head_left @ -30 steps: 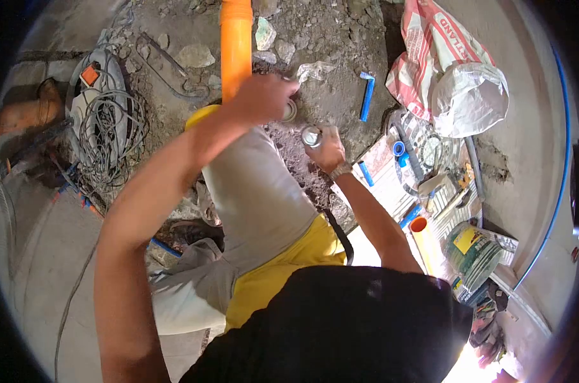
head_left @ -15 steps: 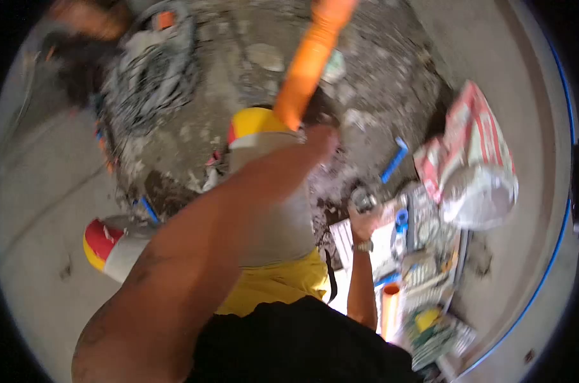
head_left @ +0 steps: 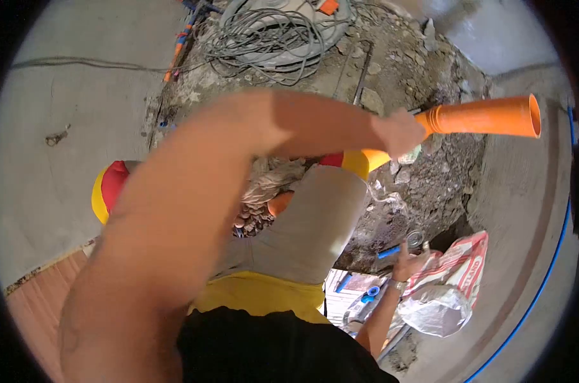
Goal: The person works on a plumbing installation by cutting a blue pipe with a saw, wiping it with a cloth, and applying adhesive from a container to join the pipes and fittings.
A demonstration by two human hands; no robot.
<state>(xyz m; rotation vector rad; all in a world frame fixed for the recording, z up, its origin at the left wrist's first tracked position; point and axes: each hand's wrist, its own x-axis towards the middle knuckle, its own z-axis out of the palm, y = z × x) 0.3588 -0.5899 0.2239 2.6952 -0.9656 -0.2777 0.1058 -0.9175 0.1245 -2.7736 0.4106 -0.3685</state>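
My left hand (head_left: 401, 131) is stretched out and closed around the ribbed near end of a long orange pipe (head_left: 484, 117). The pipe lies over a rubble-filled trench and runs off to the right. Lower down, my right hand (head_left: 406, 263), with a watch on its wrist, holds a small round open tin (head_left: 416, 239) beside the trench. My bent knees in grey trousers (head_left: 302, 230) with yellow and red pads fill the middle of the view.
A coil of grey cable (head_left: 273, 32) lies at the top. A red-and-white cement bag (head_left: 458, 258) and a clear plastic bag (head_left: 430, 311) sit at the lower right. A short blue pipe piece (head_left: 388, 253), blue fittings (head_left: 368, 294) and a blue hose (head_left: 538, 281) are nearby.
The view has swung round, so the orange pipe now points right instead of up. My left hand stays at the pipe's end. My right hand still holds the tin, lower in view.
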